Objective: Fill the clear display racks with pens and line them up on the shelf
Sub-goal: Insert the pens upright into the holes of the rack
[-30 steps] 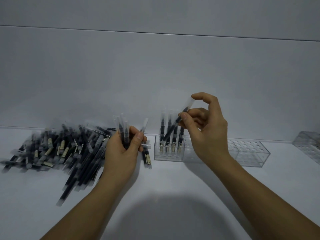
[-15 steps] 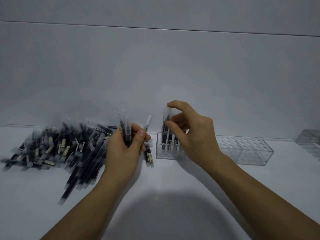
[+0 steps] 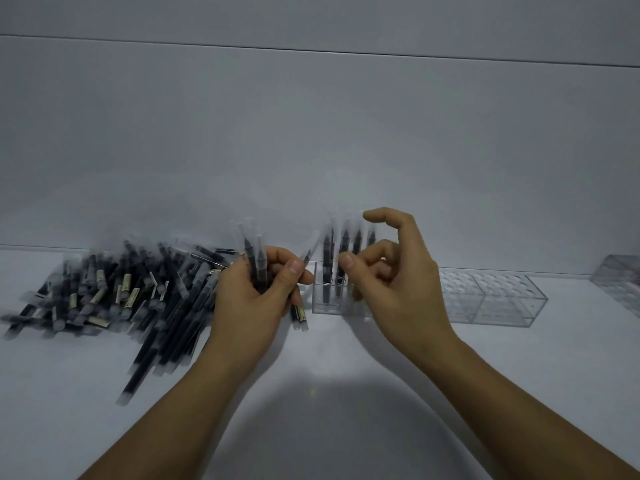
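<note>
The pens (image 3: pixel 255 252) stand upright in the left hand (image 3: pixel 254 303), which grips them in a bunch; one leans toward the right hand (image 3: pixel 398 292), just beside it, fingers loose, holding nothing; behind that hand is the rack (image 3: pixel 327 306), partly filled; the pile (image 3: pixel 114 292) lies left.

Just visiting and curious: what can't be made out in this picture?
Head view:
Racked pens in the clear rack: count unclear; the right hand covers some.
Whether that hand touches one: its thumb overlaps them.
Bundle in the left hand: count hidden by its fingers.
Labels in the loose pile: blurred.
Rack at the right edge: cut off by the frame.
</note>
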A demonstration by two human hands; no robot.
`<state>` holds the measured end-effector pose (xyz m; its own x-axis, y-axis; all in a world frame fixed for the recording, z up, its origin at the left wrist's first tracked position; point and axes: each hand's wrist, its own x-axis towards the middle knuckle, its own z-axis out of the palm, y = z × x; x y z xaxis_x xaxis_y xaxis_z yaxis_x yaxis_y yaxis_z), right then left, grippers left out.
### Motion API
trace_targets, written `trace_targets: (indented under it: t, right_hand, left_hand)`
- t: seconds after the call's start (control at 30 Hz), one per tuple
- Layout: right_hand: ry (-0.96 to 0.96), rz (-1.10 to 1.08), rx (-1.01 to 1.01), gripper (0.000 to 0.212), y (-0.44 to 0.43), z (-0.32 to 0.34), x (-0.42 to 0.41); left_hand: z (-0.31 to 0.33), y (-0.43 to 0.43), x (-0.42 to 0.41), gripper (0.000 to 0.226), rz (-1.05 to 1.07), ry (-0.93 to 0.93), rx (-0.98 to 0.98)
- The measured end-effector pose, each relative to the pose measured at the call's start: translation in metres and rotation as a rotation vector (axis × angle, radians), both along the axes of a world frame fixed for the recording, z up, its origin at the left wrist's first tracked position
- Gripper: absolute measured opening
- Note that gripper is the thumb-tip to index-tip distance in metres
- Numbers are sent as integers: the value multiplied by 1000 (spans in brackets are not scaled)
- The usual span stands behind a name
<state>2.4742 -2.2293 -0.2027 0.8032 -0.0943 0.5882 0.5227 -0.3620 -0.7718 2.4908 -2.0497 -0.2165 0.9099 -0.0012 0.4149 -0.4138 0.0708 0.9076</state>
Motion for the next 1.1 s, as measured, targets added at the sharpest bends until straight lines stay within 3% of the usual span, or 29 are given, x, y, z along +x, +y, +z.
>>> trace_targets:
  t: [0.17, 0.3, 0.43, 0.57, 0.77, 0.97, 1.1]
  right_hand:
    - [245, 146, 305, 23, 5, 8, -5]
    - [322, 238, 344, 26, 9, 10, -9]
    - [354, 236, 373, 10, 9, 9, -8]
    - [317, 182, 313, 6, 9, 6, -9]
    - [205, 51, 303, 20, -4, 11, -4]
    - [174, -40, 403, 29, -26, 21, 0]
    - [97, -74, 437, 25, -33, 23, 1]
  left_hand:
    - [3, -3, -7, 15, -100, -46, 41]
    - [3, -3, -6, 14, -125, -96, 129]
    - [1, -4, -6, 13, -122, -103, 162]
    - [-1, -5, -5, 20, -103, -87, 198]
    - [-6, -5, -2, 34, -75, -18, 74]
    - [-13, 3, 3, 11, -82, 89, 48]
    - [-10, 5, -1, 16, -139, 123, 65]
